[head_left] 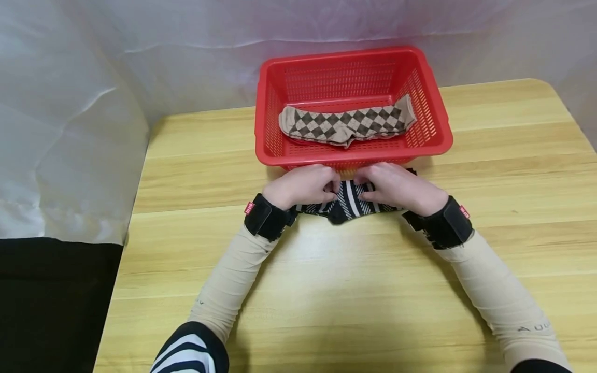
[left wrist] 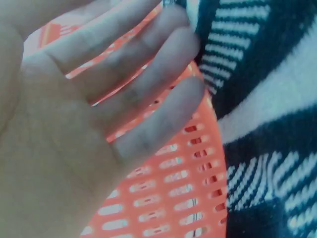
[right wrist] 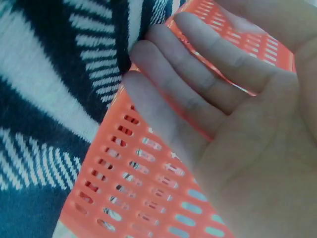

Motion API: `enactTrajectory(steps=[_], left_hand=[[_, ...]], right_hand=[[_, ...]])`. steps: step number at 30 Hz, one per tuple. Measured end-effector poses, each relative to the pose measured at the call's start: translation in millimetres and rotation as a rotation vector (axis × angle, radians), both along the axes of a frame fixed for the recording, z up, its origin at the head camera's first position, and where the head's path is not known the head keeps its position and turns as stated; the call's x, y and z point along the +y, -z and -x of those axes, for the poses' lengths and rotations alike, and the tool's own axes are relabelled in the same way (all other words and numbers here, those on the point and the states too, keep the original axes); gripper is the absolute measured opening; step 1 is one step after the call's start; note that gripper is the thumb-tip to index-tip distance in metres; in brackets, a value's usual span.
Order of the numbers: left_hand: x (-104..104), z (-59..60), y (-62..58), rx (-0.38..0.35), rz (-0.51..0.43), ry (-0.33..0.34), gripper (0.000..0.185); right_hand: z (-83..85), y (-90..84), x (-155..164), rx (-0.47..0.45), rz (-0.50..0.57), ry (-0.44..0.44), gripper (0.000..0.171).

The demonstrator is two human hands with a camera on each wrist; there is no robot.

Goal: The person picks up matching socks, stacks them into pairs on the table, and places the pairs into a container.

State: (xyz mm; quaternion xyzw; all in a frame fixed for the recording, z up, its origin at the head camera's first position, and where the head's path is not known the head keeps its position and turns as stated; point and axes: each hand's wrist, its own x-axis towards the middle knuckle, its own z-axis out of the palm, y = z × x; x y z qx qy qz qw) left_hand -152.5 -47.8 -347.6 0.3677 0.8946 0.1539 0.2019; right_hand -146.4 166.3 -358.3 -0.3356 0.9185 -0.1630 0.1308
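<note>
A black-and-white striped sock [head_left: 350, 205] lies on the wooden table [head_left: 354, 295], just in front of a red plastic basket [head_left: 263, 124]. My left hand [head_left: 326, 188] pinches the sock's left part, and my right hand [head_left: 370, 191] pinches its right part, thumbs close together on top. In the left wrist view my fingers [left wrist: 148, 84] reach the sock [left wrist: 267, 99] over the basket's slotted wall [left wrist: 168, 198]. The right wrist view mirrors this: fingers [right wrist: 168, 89], sock [right wrist: 49, 99], basket wall [right wrist: 138, 188]. A brown argyle sock [head_left: 345, 124] lies inside the basket.
The basket stands at the table's far middle, against a white draped backdrop [head_left: 140, 62]. The table's left edge [head_left: 128, 228] drops to a dark floor. Bare wood stretches on both sides of my arms and toward me.
</note>
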Motion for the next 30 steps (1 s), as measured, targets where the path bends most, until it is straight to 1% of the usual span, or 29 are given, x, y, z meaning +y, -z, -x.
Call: enactTrajectory(steps=[5,8,13,16,23,27,30], left_hand=[[3.9,-1.8,1.5,0.059,0.015,-0.011,0.015],[6.3,-3.7,1.1,0.095,0.031,-0.008,0.016],[9.9,-6.7,1.4,0.122,0.054,-0.006,0.021],[10.9,-6.8,3.2,0.117,0.055,-0.018,0.026],[13.4,-7.0,6.9,0.125,0.083,-0.055,0.050],[14.8,-7.8,8.5,0.129,0.101,-0.063,0.052],[15.1,-7.7,9.7,0.122,0.111,-0.066,0.050]], right_hand=[[-1.4,1.4,-4.9,0.034,0.023,-0.033,0.031],[-2.4,3.6,-5.8,0.035,0.025,-0.037,0.040],[-3.9,7.0,-5.4,0.036,0.014,-0.046,0.052],[-5.1,7.7,-4.8,0.035,0.016,-0.055,0.054],[-4.3,9.6,-6.3,0.032,0.021,-0.079,0.058],[-5.2,8.9,-7.9,0.033,-0.008,-0.078,0.059],[-6.0,9.0,-9.0,0.027,-0.021,-0.080,0.053]])
